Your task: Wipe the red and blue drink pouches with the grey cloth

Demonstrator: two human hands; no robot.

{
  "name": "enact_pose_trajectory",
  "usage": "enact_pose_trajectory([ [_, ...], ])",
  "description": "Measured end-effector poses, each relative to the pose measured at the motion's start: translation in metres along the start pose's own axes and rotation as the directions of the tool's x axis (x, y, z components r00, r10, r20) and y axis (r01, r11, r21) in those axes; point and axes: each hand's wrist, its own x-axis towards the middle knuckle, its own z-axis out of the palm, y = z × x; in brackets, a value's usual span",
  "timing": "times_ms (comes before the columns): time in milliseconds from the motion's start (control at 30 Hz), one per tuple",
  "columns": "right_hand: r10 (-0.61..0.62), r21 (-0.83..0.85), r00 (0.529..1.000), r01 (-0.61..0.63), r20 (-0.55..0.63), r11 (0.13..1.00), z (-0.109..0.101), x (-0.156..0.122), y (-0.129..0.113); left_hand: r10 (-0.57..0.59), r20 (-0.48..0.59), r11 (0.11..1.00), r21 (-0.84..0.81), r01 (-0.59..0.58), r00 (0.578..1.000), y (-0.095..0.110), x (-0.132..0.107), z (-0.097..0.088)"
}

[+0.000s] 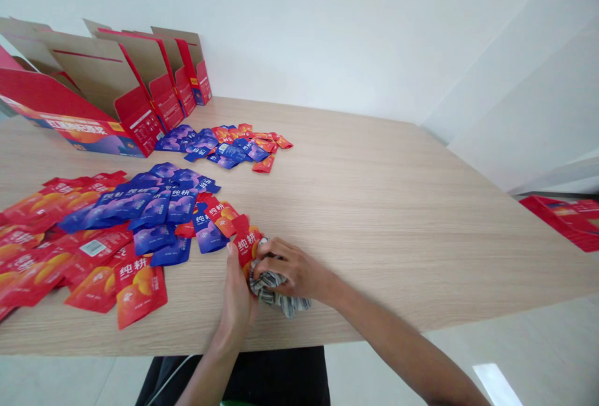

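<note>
While left hand (238, 297) grips red pouch (246, 247) | right hand (299, 269) clutches cloth (282, 300) | open cartons (105, 133), bottoms hidden

One red pouch (246, 247), upper part exposed, held in my left hand (238, 297). One striped grey cloth (289, 305), crumpled, gripped in my right hand (294, 269) against the pouch. One large heap of red and blue pouches (140, 287), overlapping, to the left. One smaller mixed cluster (236, 149), farther back. Several open red cartons (100, 131), standing at back left. One wood-grain table (374, 206), beneath all these.
</note>
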Motion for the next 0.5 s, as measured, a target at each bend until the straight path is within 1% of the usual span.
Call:
enact_pose_trajectory([
  [100,0.06,0.007,0.99,-0.06,-0.131,0.998,-0.001,0.0,0.0,-0.037,-0.004,0.999,-0.009,0.037,0.999,-0.013,-0.007,-0.001],
  [233,0.18,0.049,0.944,-0.173,-0.277,0.984,-0.002,0.0,0.001,-0.147,0.055,0.989,0.018,0.146,0.988,-0.026,-0.016,-0.003],
  [300,0.219,0.066,0.922,-0.209,-0.32,0.976,-0.002,0.0,0.002,-0.166,0.082,0.986,0.037,0.163,0.983,-0.027,-0.018,-0.004],
  [400,0.245,0.084,0.907,-0.23,-0.342,0.97,-0.003,0.001,0.001,-0.162,0.115,0.986,0.052,0.157,0.98,-0.025,-0.017,-0.005],
  [433,0.244,0.09,0.911,-0.227,-0.332,0.97,-0.004,0.001,0.001,-0.163,0.115,0.986,0.053,0.158,0.98,-0.024,-0.016,-0.005],
  [500,0.218,0.088,0.937,-0.201,-0.272,0.976,-0.005,0.001,0.0,-0.147,0.096,0.989,0.043,0.143,0.985,-0.021,-0.013,-0.004],
])
